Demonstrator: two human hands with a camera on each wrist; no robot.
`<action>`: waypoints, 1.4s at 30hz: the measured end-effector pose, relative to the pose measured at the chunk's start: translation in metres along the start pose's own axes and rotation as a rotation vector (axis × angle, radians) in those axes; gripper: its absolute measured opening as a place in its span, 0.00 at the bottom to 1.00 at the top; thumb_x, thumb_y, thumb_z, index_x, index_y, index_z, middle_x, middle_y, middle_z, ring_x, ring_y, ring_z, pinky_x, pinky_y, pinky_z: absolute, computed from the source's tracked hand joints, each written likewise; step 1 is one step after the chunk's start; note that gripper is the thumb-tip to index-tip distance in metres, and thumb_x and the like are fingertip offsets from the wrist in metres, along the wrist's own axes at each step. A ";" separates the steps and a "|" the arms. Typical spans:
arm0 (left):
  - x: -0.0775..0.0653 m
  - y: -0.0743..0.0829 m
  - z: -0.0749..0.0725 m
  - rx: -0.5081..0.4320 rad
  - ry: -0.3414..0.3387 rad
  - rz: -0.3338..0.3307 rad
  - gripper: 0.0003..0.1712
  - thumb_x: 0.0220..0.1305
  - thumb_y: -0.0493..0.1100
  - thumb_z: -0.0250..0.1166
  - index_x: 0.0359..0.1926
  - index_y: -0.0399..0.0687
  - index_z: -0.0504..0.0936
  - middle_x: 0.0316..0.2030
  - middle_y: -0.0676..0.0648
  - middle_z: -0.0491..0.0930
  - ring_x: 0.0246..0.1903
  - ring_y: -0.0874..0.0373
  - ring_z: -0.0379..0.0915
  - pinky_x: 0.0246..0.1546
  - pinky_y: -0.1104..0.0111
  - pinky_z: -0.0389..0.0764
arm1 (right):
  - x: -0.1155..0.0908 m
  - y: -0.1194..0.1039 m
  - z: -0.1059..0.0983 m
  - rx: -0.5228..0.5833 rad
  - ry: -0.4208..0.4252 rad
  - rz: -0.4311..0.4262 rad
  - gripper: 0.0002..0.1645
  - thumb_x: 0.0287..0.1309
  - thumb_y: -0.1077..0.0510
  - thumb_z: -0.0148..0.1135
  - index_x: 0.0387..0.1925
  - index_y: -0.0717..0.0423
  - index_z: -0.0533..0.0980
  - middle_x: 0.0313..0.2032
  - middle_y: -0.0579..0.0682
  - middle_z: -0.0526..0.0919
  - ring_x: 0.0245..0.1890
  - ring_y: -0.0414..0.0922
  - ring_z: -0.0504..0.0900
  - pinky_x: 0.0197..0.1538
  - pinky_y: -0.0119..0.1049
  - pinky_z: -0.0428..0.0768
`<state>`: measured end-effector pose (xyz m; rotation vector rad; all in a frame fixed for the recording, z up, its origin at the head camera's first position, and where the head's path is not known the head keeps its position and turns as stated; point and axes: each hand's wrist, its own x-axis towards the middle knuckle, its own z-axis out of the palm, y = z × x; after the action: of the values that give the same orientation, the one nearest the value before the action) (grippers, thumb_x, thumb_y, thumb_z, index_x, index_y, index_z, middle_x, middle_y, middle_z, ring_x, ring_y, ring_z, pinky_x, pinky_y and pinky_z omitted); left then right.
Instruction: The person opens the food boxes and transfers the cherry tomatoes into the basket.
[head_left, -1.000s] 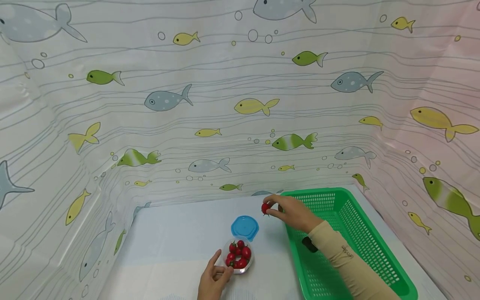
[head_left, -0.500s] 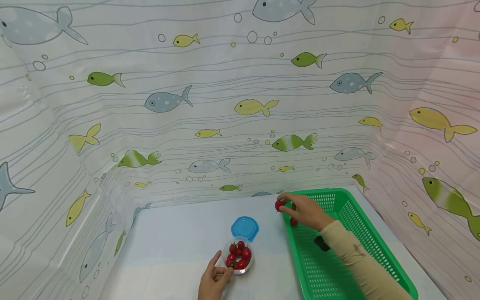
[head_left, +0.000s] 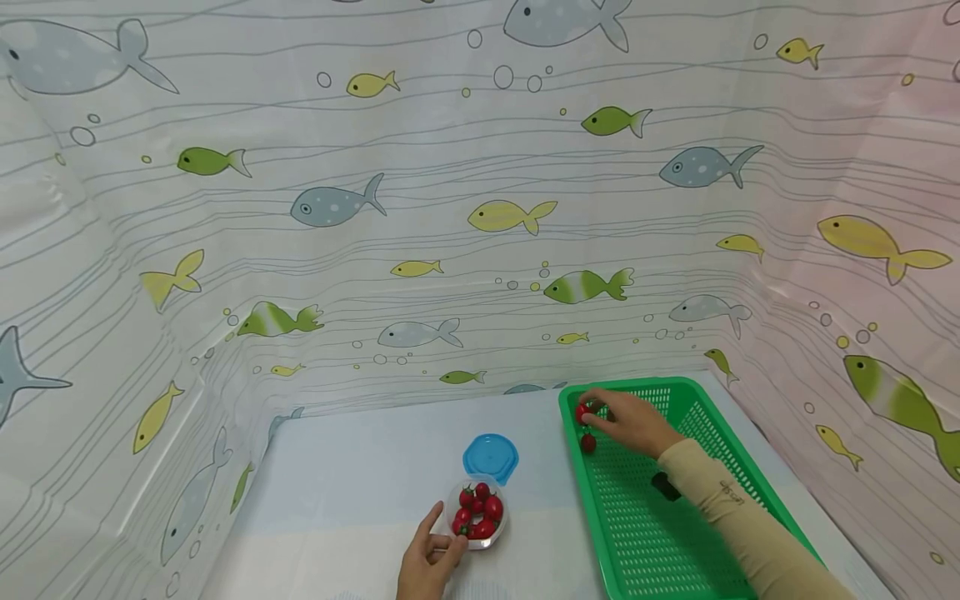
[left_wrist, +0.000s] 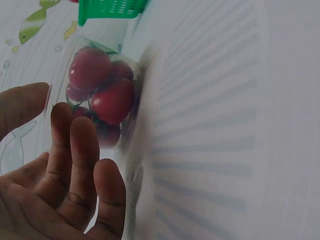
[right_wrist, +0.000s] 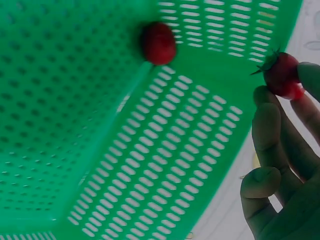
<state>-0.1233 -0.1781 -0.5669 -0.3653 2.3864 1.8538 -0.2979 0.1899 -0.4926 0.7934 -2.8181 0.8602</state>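
Observation:
My right hand (head_left: 626, 419) pinches a red cherry tomato (right_wrist: 281, 75) with green sepals between thumb and fingertips, over the far left corner of the green basket (head_left: 587, 500). Another cherry tomato (head_left: 588, 443) lies inside that corner; the right wrist view shows it below the hand. My left hand (head_left: 431, 557) is beside a small clear tub (head_left: 483, 542) holding several cherry tomatoes (left_wrist: 112, 100). Its thumb is at the tub's near edge and its index finger along the left side. In the left wrist view the loosely bent fingers (left_wrist: 82, 150) overlap the tub's wall.
A blue lid (head_left: 490, 457) lies on the white table (head_left: 337, 500) just behind the tub. The slotted basket stands at the right side of the table. A fish-print sheet (head_left: 450, 167) surrounds the table at the back and sides.
My right hand has moved right with the cherry tomato, from beside the basket to over its far left corner. The tomato in the basket has come into sight. My left hand has stayed put.

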 end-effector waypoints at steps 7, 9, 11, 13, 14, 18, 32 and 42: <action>0.000 -0.001 0.000 -0.007 -0.004 0.000 0.52 0.65 0.58 0.71 0.76 0.32 0.57 0.33 0.49 0.83 0.33 0.53 0.82 0.34 0.64 0.79 | -0.007 0.020 0.007 -0.066 0.007 -0.021 0.18 0.67 0.50 0.67 0.55 0.51 0.80 0.40 0.42 0.87 0.41 0.44 0.85 0.43 0.47 0.82; 0.001 -0.001 0.000 -0.008 -0.002 0.001 0.52 0.65 0.57 0.71 0.76 0.32 0.57 0.33 0.49 0.83 0.33 0.53 0.82 0.33 0.64 0.79 | -0.008 0.025 0.009 -0.081 0.000 -0.026 0.17 0.66 0.50 0.67 0.53 0.50 0.80 0.38 0.43 0.87 0.40 0.44 0.85 0.42 0.48 0.82; 0.001 -0.002 0.000 -0.006 0.003 0.000 0.52 0.65 0.57 0.70 0.76 0.33 0.57 0.33 0.49 0.83 0.33 0.53 0.82 0.33 0.64 0.79 | -0.010 0.029 0.011 -0.092 -0.017 -0.024 0.14 0.66 0.50 0.68 0.51 0.49 0.81 0.37 0.42 0.87 0.39 0.45 0.85 0.41 0.48 0.82; 0.001 -0.002 0.001 -0.006 0.007 0.000 0.52 0.65 0.57 0.70 0.76 0.33 0.57 0.33 0.49 0.83 0.33 0.53 0.82 0.33 0.64 0.79 | -0.011 0.033 0.013 -0.099 -0.044 -0.008 0.13 0.66 0.49 0.67 0.49 0.47 0.81 0.37 0.42 0.86 0.39 0.45 0.85 0.40 0.46 0.81; 0.001 -0.002 0.001 -0.006 0.008 0.001 0.52 0.65 0.57 0.70 0.76 0.33 0.57 0.33 0.49 0.83 0.33 0.53 0.82 0.33 0.65 0.79 | -0.011 0.036 0.014 -0.102 -0.055 0.001 0.12 0.66 0.48 0.67 0.48 0.47 0.81 0.37 0.42 0.86 0.39 0.45 0.85 0.39 0.46 0.81; 0.001 -0.001 0.001 -0.009 0.010 0.001 0.52 0.64 0.58 0.71 0.76 0.33 0.57 0.33 0.49 0.83 0.33 0.53 0.82 0.34 0.65 0.79 | -0.013 0.044 0.018 -0.114 -0.105 0.042 0.12 0.66 0.48 0.67 0.47 0.47 0.81 0.36 0.42 0.86 0.38 0.45 0.85 0.37 0.44 0.81; 0.000 0.000 0.003 -0.006 0.017 -0.010 0.52 0.64 0.58 0.71 0.75 0.32 0.58 0.33 0.50 0.83 0.33 0.53 0.82 0.34 0.64 0.79 | -0.021 0.054 0.033 -0.070 -0.133 0.100 0.10 0.66 0.49 0.67 0.45 0.49 0.81 0.34 0.42 0.86 0.34 0.42 0.84 0.36 0.44 0.81; 0.000 0.000 0.003 -0.008 0.011 -0.006 0.52 0.64 0.58 0.71 0.75 0.32 0.57 0.32 0.50 0.83 0.33 0.53 0.82 0.34 0.64 0.79 | -0.023 0.056 0.033 -0.043 -0.139 0.175 0.11 0.67 0.49 0.66 0.46 0.48 0.82 0.33 0.41 0.85 0.33 0.40 0.83 0.37 0.45 0.81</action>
<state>-0.1236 -0.1757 -0.5678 -0.3842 2.3827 1.8638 -0.3046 0.2221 -0.5530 0.6307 -3.0544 0.7923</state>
